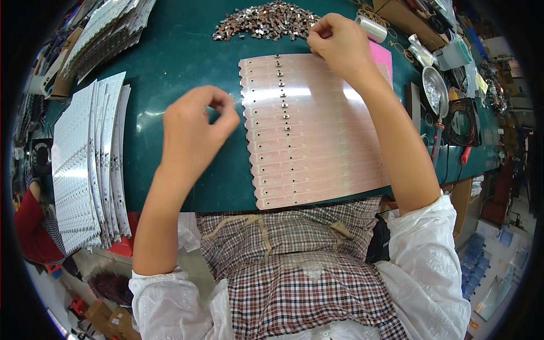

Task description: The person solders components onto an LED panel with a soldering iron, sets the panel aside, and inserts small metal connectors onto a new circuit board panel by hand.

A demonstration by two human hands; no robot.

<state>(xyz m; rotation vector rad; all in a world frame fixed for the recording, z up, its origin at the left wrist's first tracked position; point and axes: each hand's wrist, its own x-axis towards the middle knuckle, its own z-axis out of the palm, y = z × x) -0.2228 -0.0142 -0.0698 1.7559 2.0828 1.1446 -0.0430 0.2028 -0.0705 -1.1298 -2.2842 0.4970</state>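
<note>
- L hand [195, 124] over the table [156, 71], left of pink strip panel [328, 136]; fingers curled, thumb near index. Can't tell if grip has anything.
- R hand [344, 50] over panel's far edge, just beside pile of metal bits [266, 21]; thumb + index pinched, can't tell if grip is empty.
- Panel's flat on table in front of person; small metal pcs [285, 106] in a column on upper strips, only dark holes on lower ones.
- Risk: pcs look loose, so a brushing hand could prob. knock some askew.
- Risk: bits heaped tight, so poss. 2 come up together, or 1 drops.
- Risk: panel's nr table's front edge; a bump could shift it.
- Hidden: panel's right side, partly behind R forearm [391, 130]; most of pink sheet [381, 56]. Glare blurs upper strips; pcs' exact seating too small to tell.
</note>
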